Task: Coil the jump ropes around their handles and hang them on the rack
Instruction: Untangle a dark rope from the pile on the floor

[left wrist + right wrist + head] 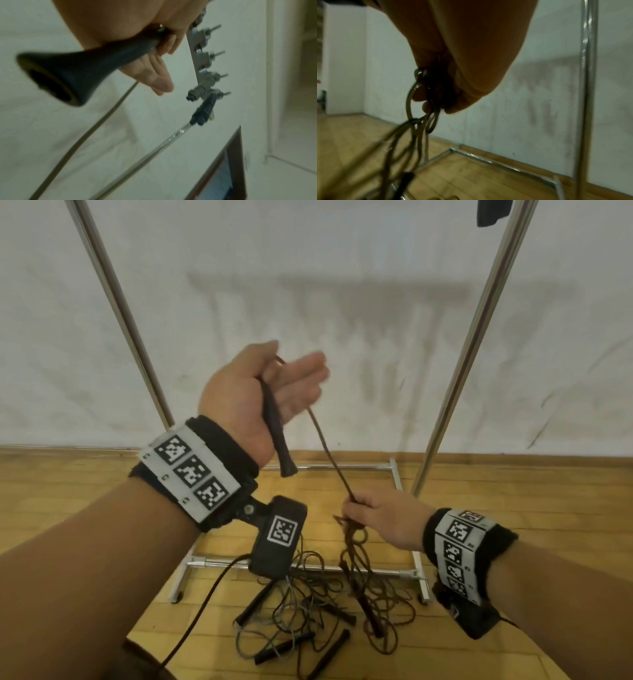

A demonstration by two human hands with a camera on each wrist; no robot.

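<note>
My left hand [284,378] is raised palm-up and grips a dark flared jump rope handle [278,436], whose butt end points down at my wrist. In the left wrist view the fingers [154,73] curl round the handle [77,70]. A brown rope [329,453] runs taut from the handle's top down to my right hand [363,508], which pinches it. Tangled loops [356,542] of the same rope hang below that hand, and the right wrist view shows them [414,119] bunched in my right hand [436,97]. Its second handle [371,616] dangles near the floor.
More ropes with dark handles [294,618] lie tangled on the wooden floor. The chrome rack stands just ahead, with uprights [116,302] [472,337] and base bars [329,568]. A hook strip [200,56] carries black items. A dark object [493,212] hangs at top right.
</note>
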